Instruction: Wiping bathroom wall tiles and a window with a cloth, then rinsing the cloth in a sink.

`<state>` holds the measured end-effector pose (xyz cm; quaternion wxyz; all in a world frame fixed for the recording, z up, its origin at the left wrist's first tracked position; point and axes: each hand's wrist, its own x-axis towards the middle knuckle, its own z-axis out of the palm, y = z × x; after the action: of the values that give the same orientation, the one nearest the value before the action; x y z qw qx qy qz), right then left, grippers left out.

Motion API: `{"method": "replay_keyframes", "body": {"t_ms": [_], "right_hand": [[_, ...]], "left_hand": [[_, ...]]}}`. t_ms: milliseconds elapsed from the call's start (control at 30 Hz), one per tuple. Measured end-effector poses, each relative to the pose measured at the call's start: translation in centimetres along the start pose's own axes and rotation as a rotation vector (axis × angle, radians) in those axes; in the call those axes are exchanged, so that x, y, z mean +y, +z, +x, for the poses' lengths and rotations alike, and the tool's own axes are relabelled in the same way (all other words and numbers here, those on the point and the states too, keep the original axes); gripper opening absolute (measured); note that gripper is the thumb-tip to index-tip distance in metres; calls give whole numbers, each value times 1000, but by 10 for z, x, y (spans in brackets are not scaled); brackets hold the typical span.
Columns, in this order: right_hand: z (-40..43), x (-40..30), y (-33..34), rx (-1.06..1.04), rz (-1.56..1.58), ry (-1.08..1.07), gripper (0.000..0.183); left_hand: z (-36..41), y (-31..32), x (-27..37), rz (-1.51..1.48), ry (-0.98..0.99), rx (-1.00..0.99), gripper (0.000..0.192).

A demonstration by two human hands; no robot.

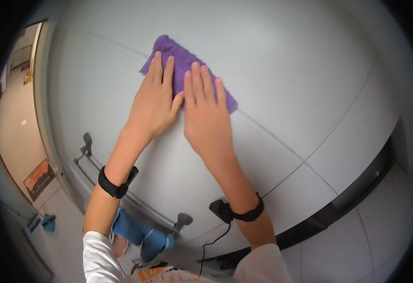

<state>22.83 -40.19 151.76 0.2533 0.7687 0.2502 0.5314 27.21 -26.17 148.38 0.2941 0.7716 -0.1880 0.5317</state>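
Observation:
A purple fluffy cloth [187, 58] lies spread against a pale tiled wall [280, 74]. My left hand [153, 102] presses flat on its left part, fingers stretched towards the upper edge. Beside it my right hand [208, 120] is flat on the right part, and the left thumb reaches to its edge. Both palms hide the lower middle of the cloth, while its upper corner and right corner show. Each wrist wears a black strap, the left strap [112, 185] and the right strap [245, 212], the right one with a dark box and a cable.
Below my left forearm, a grey metal towel rail [135, 201] sticks out from the wall, with blue cloths [132, 226] near it. A dark strip [309, 230] runs along the lower right. Through a doorway at left are a patterned mat [39, 179] and a teal object [48, 223].

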Motion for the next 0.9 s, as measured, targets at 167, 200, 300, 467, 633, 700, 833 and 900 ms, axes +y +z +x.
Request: {"method": "replay_keyframes", "body": {"t_ms": [167, 200, 300, 467, 633, 700, 833, 900], "right_hand": [[-46, -42, 20, -271, 76, -66, 56], [-60, -50, 26, -322, 86, -97, 56], [-103, -67, 48, -422, 149, -151, 57], [-160, -115, 62, -512, 170, -281, 57], [-189, -127, 67, -579, 266, -362, 57], [-196, -131, 69, -579, 383, -305, 55], [-198, -133, 77, -546, 839, -77, 55], [-197, -128, 70, -480, 954, 34, 55]], "left_hand": [[-68, 20, -7, -35, -208, -160, 70], [-86, 26, -6, -23, -249, -198, 70], [-135, 60, -7, -124, -355, -205, 70], [-215, 70, -18, -175, -499, -369, 68], [-257, 84, -14, -278, -635, -378, 70], [-269, 85, -14, -290, -625, -405, 73], [-269, 88, -18, -415, -660, -394, 74], [-270, 100, -5, -436, -712, -341, 76]]}}
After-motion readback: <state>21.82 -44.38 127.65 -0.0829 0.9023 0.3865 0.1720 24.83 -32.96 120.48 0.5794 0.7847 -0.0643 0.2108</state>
